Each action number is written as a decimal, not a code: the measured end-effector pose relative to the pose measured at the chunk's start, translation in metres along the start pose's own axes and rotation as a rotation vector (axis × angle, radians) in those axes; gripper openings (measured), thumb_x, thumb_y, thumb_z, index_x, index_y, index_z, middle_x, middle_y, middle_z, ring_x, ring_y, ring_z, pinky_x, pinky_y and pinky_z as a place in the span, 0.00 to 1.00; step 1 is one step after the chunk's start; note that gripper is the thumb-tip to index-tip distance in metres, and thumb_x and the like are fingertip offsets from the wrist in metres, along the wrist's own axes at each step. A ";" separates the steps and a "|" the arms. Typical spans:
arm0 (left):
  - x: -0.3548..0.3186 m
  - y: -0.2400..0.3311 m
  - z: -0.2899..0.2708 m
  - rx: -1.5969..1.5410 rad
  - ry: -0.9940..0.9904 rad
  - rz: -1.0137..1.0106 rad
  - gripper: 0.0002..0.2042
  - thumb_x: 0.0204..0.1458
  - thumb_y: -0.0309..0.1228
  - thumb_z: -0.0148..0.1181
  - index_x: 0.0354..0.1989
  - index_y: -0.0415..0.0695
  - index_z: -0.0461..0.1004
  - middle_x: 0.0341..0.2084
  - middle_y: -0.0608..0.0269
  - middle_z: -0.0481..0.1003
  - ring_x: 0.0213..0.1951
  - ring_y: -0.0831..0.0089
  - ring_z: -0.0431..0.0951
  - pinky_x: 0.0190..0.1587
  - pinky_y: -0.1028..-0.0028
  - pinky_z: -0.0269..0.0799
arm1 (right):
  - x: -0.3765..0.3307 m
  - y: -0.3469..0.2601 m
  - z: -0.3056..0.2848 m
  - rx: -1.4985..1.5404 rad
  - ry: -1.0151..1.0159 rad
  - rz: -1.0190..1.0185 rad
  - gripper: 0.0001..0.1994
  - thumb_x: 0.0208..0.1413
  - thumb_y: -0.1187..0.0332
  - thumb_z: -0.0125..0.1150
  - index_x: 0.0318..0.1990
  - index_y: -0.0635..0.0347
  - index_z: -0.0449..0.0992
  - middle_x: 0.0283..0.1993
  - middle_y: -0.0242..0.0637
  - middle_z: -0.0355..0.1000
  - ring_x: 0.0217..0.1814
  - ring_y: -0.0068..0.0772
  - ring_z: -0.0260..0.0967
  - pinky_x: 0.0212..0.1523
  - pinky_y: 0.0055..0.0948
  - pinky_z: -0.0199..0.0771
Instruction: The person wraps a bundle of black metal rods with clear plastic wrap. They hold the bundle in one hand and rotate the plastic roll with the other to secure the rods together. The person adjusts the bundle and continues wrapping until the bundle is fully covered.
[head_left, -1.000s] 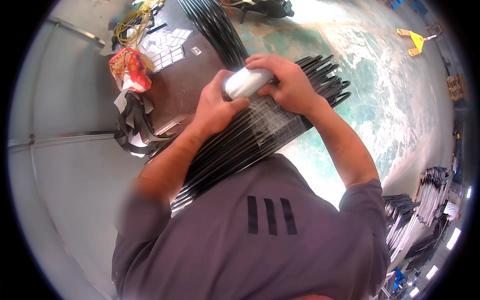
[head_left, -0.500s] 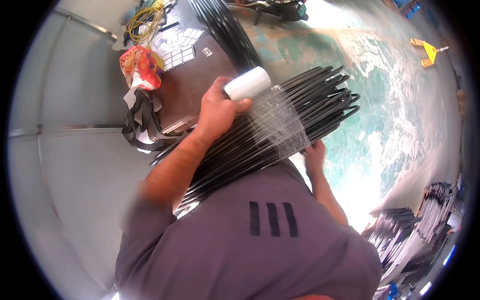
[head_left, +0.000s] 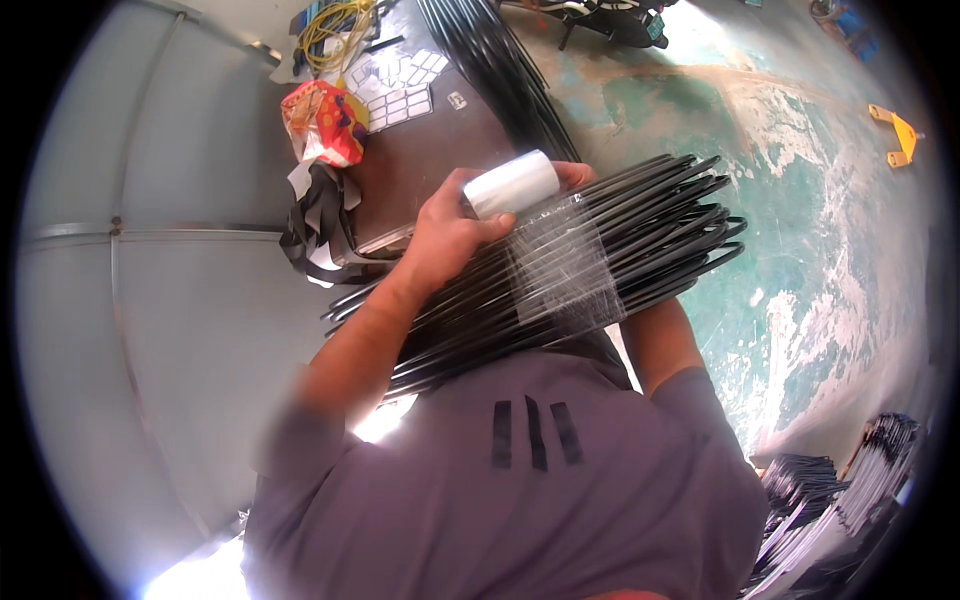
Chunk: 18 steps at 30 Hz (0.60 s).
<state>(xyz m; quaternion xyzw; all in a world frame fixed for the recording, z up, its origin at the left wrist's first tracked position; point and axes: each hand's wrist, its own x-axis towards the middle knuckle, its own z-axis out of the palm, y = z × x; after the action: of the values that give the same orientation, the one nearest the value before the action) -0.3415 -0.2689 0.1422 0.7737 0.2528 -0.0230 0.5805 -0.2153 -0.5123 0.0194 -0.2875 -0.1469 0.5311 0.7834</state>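
Observation:
A bundle of thin black bent rods or tubes lies slantwise in front of my body. Clear stretch film is wrapped around its middle. My left hand is closed around the left end of a white-looking roll of stretch film, above the bundle's far edge, with the thumb on the near side. My right forearm passes beneath the bundle. Beyond the far edge, the fingers of my right hand show at the roll's right end and appear to grip it; its palm is hidden behind the rods.
A brown table stands beyond, bearing more black rods, white label sheets, a red bag and a yellow cord. Dark straps hang at its edge. Rod stacks stand lower right; a grey panel wall is left.
My right hand has gone from the bundle's near edge, under it, to the far side at the roll's end. My left hand keeps hold of the roll. The whole view has shifted slightly.

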 end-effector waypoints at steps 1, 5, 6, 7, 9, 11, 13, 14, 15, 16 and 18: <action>-0.001 -0.003 0.000 0.006 -0.004 0.011 0.32 0.54 0.33 0.77 0.65 0.35 0.71 0.51 0.50 0.82 0.54 0.64 0.81 0.61 0.66 0.74 | -0.002 -0.003 0.004 -0.057 0.003 0.012 0.20 0.67 0.68 0.66 0.63 0.67 0.79 0.59 0.43 0.83 0.62 0.44 0.79 0.64 0.41 0.77; -0.004 -0.006 -0.001 0.262 -0.006 0.044 0.39 0.54 0.44 0.78 0.67 0.34 0.67 0.53 0.40 0.82 0.58 0.52 0.83 0.63 0.60 0.74 | 0.008 -0.014 0.021 -0.214 0.021 0.004 0.20 0.67 0.69 0.66 0.63 0.67 0.79 0.59 0.43 0.83 0.63 0.45 0.78 0.65 0.42 0.77; -0.007 -0.004 -0.001 0.350 -0.007 0.038 0.40 0.55 0.46 0.78 0.68 0.34 0.66 0.53 0.38 0.81 0.58 0.50 0.82 0.62 0.59 0.75 | 0.017 -0.016 0.025 -0.239 0.025 -0.006 0.20 0.67 0.69 0.66 0.63 0.67 0.79 0.60 0.43 0.83 0.64 0.45 0.78 0.65 0.42 0.76; -0.010 0.000 -0.001 0.438 -0.017 0.037 0.42 0.55 0.48 0.77 0.68 0.34 0.64 0.54 0.36 0.81 0.58 0.47 0.82 0.62 0.58 0.75 | 0.027 -0.018 0.029 -0.253 0.040 -0.028 0.20 0.66 0.69 0.67 0.63 0.67 0.79 0.60 0.43 0.83 0.64 0.45 0.78 0.65 0.42 0.76; -0.014 -0.003 -0.002 0.548 0.001 0.051 0.40 0.56 0.49 0.76 0.68 0.35 0.66 0.53 0.36 0.82 0.57 0.47 0.83 0.61 0.59 0.76 | 0.051 -0.025 0.033 -0.272 0.042 -0.033 0.20 0.66 0.69 0.67 0.63 0.67 0.79 0.60 0.43 0.82 0.65 0.46 0.77 0.66 0.42 0.76; -0.014 -0.015 -0.003 0.590 0.056 0.078 0.35 0.57 0.47 0.74 0.66 0.37 0.70 0.50 0.41 0.84 0.54 0.53 0.84 0.59 0.62 0.77 | 0.063 -0.029 0.035 -0.262 0.046 -0.027 0.20 0.66 0.69 0.67 0.63 0.67 0.79 0.61 0.43 0.82 0.65 0.46 0.77 0.66 0.43 0.76; -0.013 -0.014 -0.005 0.565 -0.007 0.103 0.29 0.58 0.45 0.74 0.61 0.39 0.76 0.47 0.45 0.85 0.51 0.55 0.86 0.56 0.62 0.78 | 0.068 -0.032 0.041 -0.260 0.051 -0.015 0.20 0.66 0.70 0.67 0.63 0.67 0.79 0.61 0.43 0.82 0.66 0.47 0.77 0.67 0.43 0.75; -0.012 -0.014 -0.006 0.553 -0.040 0.115 0.26 0.58 0.44 0.73 0.58 0.40 0.78 0.46 0.47 0.86 0.49 0.55 0.86 0.54 0.62 0.79 | 0.071 -0.034 0.043 -0.273 0.047 -0.014 0.20 0.66 0.70 0.67 0.63 0.67 0.79 0.61 0.43 0.82 0.66 0.47 0.77 0.67 0.43 0.75; -0.014 -0.014 -0.005 0.544 -0.020 0.110 0.23 0.59 0.44 0.73 0.56 0.40 0.80 0.45 0.48 0.86 0.47 0.55 0.87 0.52 0.62 0.79 | 0.071 -0.030 0.044 -0.284 0.051 -0.015 0.20 0.65 0.70 0.68 0.63 0.67 0.79 0.61 0.43 0.82 0.67 0.47 0.76 0.68 0.43 0.75; -0.018 -0.013 -0.004 0.536 -0.001 0.104 0.21 0.59 0.43 0.73 0.53 0.40 0.82 0.44 0.49 0.86 0.45 0.55 0.87 0.51 0.62 0.79 | 0.073 -0.028 0.046 -0.299 0.032 -0.001 0.20 0.65 0.70 0.68 0.62 0.67 0.80 0.62 0.43 0.82 0.67 0.47 0.76 0.68 0.43 0.75; -0.023 -0.014 -0.002 0.533 0.038 0.131 0.18 0.59 0.42 0.72 0.50 0.41 0.83 0.42 0.50 0.86 0.43 0.55 0.87 0.49 0.61 0.80 | 0.072 -0.017 0.038 -0.380 0.031 -0.009 0.20 0.64 0.70 0.69 0.62 0.66 0.80 0.63 0.43 0.81 0.67 0.47 0.76 0.68 0.43 0.75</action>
<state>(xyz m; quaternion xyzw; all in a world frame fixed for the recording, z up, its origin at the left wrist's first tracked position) -0.3683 -0.2727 0.1384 0.9141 0.1982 -0.0368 0.3519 -0.1944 -0.4402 0.0545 -0.4380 -0.2337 0.4859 0.7194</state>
